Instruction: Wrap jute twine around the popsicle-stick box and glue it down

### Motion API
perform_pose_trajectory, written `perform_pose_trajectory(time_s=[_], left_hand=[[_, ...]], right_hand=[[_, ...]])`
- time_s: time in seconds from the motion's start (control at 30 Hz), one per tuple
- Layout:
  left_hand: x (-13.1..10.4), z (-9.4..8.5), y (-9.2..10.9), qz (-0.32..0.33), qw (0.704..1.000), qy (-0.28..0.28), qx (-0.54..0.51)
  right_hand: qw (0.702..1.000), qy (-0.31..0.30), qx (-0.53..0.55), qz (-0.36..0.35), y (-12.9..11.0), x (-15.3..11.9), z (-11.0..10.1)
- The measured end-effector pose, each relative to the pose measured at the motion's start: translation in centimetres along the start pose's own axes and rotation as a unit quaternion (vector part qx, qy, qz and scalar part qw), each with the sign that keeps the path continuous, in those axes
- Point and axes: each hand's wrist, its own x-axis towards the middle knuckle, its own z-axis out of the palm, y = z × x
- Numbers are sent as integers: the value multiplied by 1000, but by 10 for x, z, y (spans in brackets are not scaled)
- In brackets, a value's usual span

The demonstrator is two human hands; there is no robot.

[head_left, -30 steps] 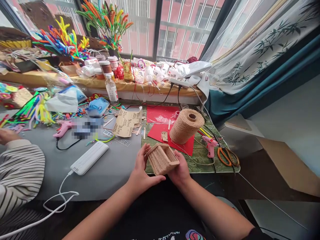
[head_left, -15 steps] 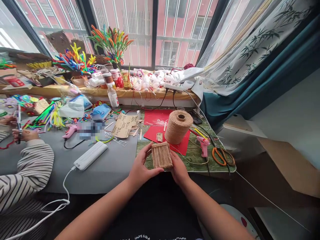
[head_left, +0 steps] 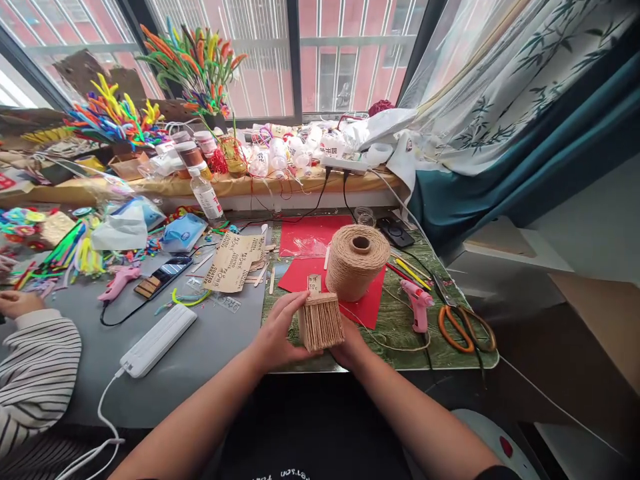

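Note:
A small box wrapped in twine (head_left: pixel 324 324) is held up over the table's front edge, tilted so that its striped side faces me. My left hand (head_left: pixel 279 333) grips its left side, thumb below and fingers on the upper edge. Behind its lower right corner, my right hand (head_left: pixel 351 345) supports it, with the fingers mostly hidden by the box. Just beyond stands a large spool of twine (head_left: pixel 355 267) on red paper (head_left: pixel 367 308). A loose strand runs from near the spool to the right. A small printed tag (head_left: pixel 314 283) lies just behind the box.
On the right lie a pink glue gun (head_left: pixel 418 303), orange-handled scissors (head_left: pixel 465 328) and coloured pencils (head_left: pixel 413 272). Leftward are sandpaper sheets (head_left: pixel 234 263), a phone (head_left: pixel 167 275), another pink glue gun (head_left: pixel 119 283) and a white power strip (head_left: pixel 159 340). A co-worker's striped sleeve (head_left: pixel 45 367) enters at far left.
The box has tipped in my hands, showing its left side too. My right hand has shifted lower behind it. The view has moved a little closer and to the right.

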Motion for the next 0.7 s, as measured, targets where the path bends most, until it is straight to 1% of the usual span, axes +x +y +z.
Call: perform_pose_trajectory(time_s=[0.1, 0.2, 0.27, 0.33, 0.4, 0.47, 0.57, 0.6, 0.7], left_hand=[[10, -7, -13, 16, 1000, 24, 9], [21, -12, -22, 19, 999, 30, 37], [26, -11, -24, 21, 999, 20, 41], [27, -7, -23, 35, 999, 4, 13], [25, -4, -22, 51, 998, -13, -46], [22, -6, -22, 33, 995, -7, -93], [19, -13, -28, -33, 989, 18, -146], [17, -15, -31, -45, 985, 20, -166], [13, -14, -38, -56, 975, 23, -213]], right_hand=[[995, -37, 80, 55, -2, 2, -4], [990, -53, 121, 44, -2, -2, -5], [990, -72, 120, 30, -3, -6, -4], [989, -73, 121, 32, -3, -9, -3], [987, -62, 142, 45, -5, -11, -2], [982, -64, 168, 58, -6, -12, -2], [977, -96, 177, 75, -6, -11, -4], [976, -106, 174, 81, -5, -11, -5], [974, -122, 166, 93, -1, -10, -6]])
